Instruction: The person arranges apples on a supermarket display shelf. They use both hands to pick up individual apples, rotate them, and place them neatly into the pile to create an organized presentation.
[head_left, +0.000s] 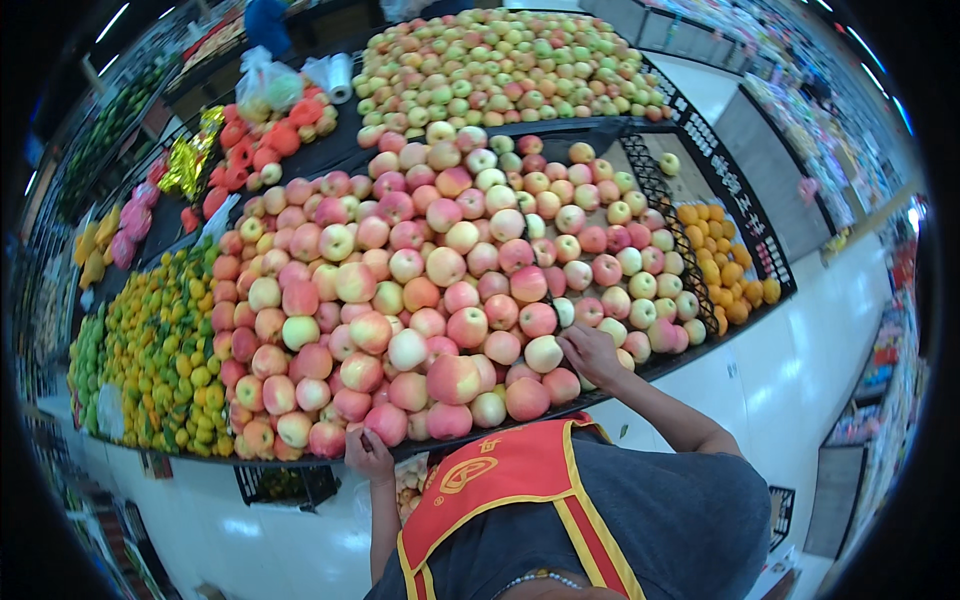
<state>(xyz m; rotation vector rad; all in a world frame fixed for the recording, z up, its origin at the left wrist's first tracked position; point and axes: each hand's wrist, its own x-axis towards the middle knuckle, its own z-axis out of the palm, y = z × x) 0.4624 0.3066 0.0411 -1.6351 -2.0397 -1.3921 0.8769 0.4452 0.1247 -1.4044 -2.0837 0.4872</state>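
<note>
Before me lies a wide heap of red-and-yellow apples (405, 266). My left hand (368, 454) rests at the heap's front edge, fingers curled, beside a red apple (386, 425); I see nothing in it. My right hand (592, 355) is at the right side of the heap, its fingers bent down next to a pale yellow apple (543, 354). Whether those fingers grip anything is hidden. A black divider (534, 225) runs up from near this hand. Beyond it lies a looser group of smaller apples (616, 302).
Oranges (731, 255) fill the right end, behind a black lattice divider (694, 281). Green-and-yellow citrus fruits (169, 352) lie to the left. More apples (495, 67) are piled at the back, near a roll of plastic bags (340, 78). A black crate (285, 486) sits below the stand.
</note>
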